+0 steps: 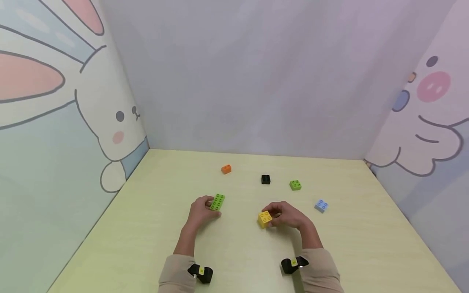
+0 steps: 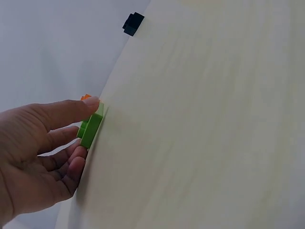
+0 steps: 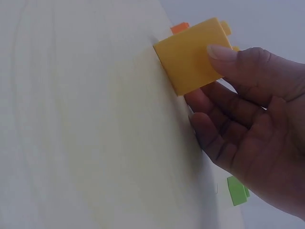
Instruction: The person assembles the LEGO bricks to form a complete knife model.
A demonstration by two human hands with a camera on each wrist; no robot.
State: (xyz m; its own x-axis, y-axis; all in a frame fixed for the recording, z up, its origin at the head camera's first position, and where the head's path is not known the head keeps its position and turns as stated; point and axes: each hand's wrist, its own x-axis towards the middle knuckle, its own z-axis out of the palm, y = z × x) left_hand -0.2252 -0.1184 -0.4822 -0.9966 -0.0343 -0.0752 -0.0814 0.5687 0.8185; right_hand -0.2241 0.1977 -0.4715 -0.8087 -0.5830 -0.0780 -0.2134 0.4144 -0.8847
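My left hand [image 1: 201, 212] grips a long green toy brick [image 1: 217, 202], studs facing up, between thumb and fingers. The left wrist view shows the thumb across one end of this green brick [image 2: 91, 130], close to the tabletop. To the right, my right hand [image 1: 289, 214] pinches a tall yellow toy brick [image 1: 264, 219] with its studs up. In the right wrist view the thumb presses the flat side of the yellow brick [image 3: 193, 57], and the other fingers curl behind and below it. The bricks are apart from each other.
Farther back on the pale wooden table [image 1: 242, 260] lie an orange brick [image 1: 226, 169], a black brick [image 1: 265, 179] and a small green brick [image 1: 295, 185]. A light blue brick [image 1: 321, 205] sits right of my right hand. Cloth walls [image 1: 249, 81] enclose the back and sides.
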